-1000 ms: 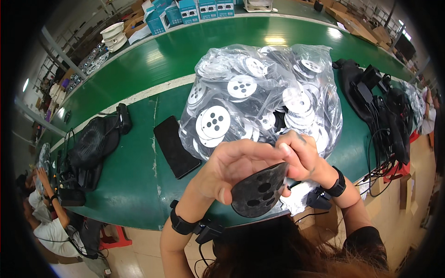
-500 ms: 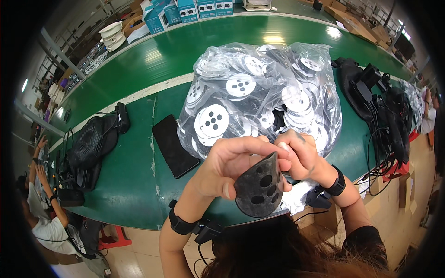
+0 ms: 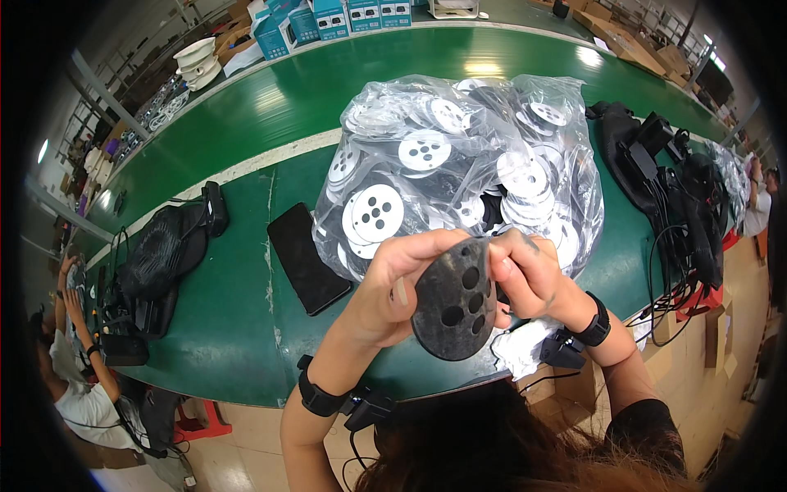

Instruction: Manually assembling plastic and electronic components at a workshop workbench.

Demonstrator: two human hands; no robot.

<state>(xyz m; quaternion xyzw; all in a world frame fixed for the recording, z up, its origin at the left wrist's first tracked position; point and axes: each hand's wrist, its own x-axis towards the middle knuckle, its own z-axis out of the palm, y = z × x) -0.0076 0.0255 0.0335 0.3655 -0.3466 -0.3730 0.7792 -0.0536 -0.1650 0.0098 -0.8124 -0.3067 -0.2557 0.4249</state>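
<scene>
The left hand [image 3: 385, 291] wraps a flexible black disc [image 3: 448, 292], its thumb by the disc's left edge, its other fingers passing behind and their tips showing past the right edge. The right hand [image 3: 526, 275] is curled in, its thumb and fingers closing on the disc's upper right edge, though that pinch is partly hidden. The disc thus lies between the two sets of fingers, tilted upright, its face with several round holes turned toward the wearer and its rounded lower end hanging below the fingertips. Below the right fingers there is crumpled white material [image 3: 523, 348], beside a small black device [image 3: 563, 351] at the strapped right wrist. Just beyond both hands' fingers sits a large clear plastic bag [image 3: 463, 176], packed with white-faced discs [image 3: 379, 215] that have dark holes. Left of the left fingers, a dark flat slab [image 3: 308, 259] lies on the green table [image 3: 225, 307], and farther left is a black ribbed bundle [image 3: 168, 250]. Well to the right of the right fingers are black gear and cables [image 3: 648, 168]. Farthest ahead of the fingers, past a glossy green strip [image 3: 287, 107], stand blue boxes [image 3: 332, 20].
</scene>
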